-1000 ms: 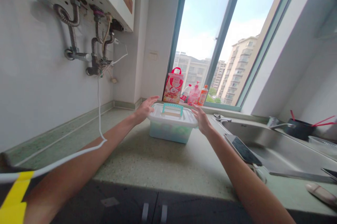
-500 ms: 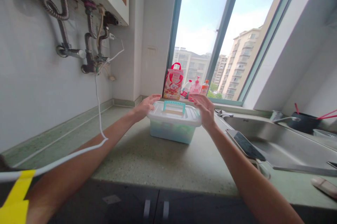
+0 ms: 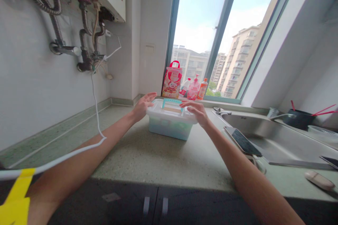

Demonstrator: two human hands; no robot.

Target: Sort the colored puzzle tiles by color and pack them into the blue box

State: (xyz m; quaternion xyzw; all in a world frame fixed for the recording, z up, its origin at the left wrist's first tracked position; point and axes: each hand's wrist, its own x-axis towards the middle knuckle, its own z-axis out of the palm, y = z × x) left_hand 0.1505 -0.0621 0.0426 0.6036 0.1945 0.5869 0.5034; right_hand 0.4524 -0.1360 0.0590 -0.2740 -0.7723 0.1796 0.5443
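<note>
A translucent plastic storage box (image 3: 169,129) with a white lid and a teal handle (image 3: 172,102) stands on the speckled countertop (image 3: 158,158). My left hand (image 3: 143,105) rests flat against the box's left rim, fingers stretched out. On the right part of the lid lies my right hand (image 3: 195,111), its fingers spread and reaching toward the handle. Neither hand grips anything.
A phone (image 3: 242,141) lies at the edge of the steel sink (image 3: 280,140). On the windowsill stand a red bag (image 3: 173,83) and bottles (image 3: 195,88). A white cable (image 3: 95,112) hangs from wall pipes at the left. A dark pot (image 3: 299,118) sits at the far right.
My right hand has come down from the box's right side onto the lid, toward the handle. My left hand stays at the left rim. The view has shifted slightly.
</note>
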